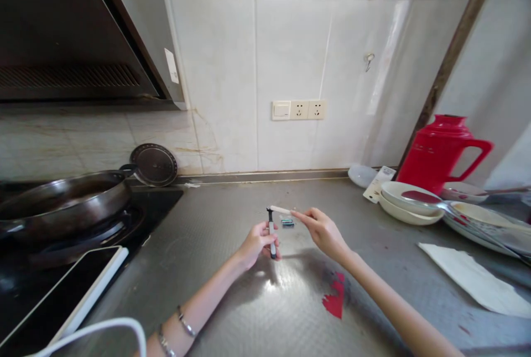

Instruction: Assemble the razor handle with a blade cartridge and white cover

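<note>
My left hand (pixel 258 244) is closed around the grey and black handle of what looks like a razor (pixel 272 235), held upright with its small black head on top. In my right hand (pixel 321 231) is a slim white stick (pixel 281 210), gripped at its right end. The stick's far tip meets or nearly meets the razor's head; whether they touch I cannot tell. Between the hands, small teal and dark pieces (pixel 287 223) in what seems clear packaging lie on the metal counter (pixel 232 202). A torn red scrap (pixel 335 297) lies nearer to me, left of my right forearm.
At left, a pan (pixel 78 199) sits on the black stove, with a phone (pixel 78 290) and a white cable (pixel 112 324) in front. At right stand a red thermos jug (pixel 435 152), stacked bowls (pixel 409 210), plates (pixel 493 224) and a white paper (pixel 477 279). Wall sockets (pixel 307 110) are behind.
</note>
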`<state>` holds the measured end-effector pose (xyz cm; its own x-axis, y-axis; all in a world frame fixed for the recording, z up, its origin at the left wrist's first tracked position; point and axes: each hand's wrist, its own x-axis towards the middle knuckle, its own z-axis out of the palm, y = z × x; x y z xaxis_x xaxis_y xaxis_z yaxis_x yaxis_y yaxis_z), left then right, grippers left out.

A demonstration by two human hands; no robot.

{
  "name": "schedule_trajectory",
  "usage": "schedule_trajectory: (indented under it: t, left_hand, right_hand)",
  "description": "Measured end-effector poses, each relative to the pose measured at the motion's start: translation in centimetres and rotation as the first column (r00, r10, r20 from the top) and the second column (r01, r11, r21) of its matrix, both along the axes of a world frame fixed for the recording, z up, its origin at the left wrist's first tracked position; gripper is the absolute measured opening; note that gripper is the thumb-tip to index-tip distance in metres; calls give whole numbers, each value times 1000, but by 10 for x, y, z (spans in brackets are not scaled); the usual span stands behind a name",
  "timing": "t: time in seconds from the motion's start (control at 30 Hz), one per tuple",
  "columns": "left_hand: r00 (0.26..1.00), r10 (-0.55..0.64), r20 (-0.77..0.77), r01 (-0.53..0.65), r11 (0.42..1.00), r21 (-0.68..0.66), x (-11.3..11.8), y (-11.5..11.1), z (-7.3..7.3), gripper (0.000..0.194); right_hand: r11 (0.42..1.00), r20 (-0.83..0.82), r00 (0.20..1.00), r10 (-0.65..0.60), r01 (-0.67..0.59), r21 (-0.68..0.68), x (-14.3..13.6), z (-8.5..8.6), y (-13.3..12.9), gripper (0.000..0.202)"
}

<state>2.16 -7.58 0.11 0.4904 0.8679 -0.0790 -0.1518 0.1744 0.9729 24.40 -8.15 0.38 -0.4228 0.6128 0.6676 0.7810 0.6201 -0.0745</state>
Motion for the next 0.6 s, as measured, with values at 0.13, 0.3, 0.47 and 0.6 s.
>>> schedule_trajectory:
  t: [0.13,0.3,0.47,0.6]
  left_hand:
    - [999,-40,5,40,999,12,0,-1,1,34]
    - [999,-32,13,32,999,22,-1,0,1,34]
    - [997,-79,27,78,996,45,-2,1,1,34]
    - [996,-91,16,90,994,53,-3,1,1,33]
  right_hand:
    - [1000,-50,999,-17,16,-18,3,-2,-2,43]
    - [1000,-27,1000,-1,0,-29,4,1,-6,42]
    - [999,-27,1000,-2,1,-43,5,8,-11,41]
    - [998,-76,997,2,-7,-59,7,9,-12,41]
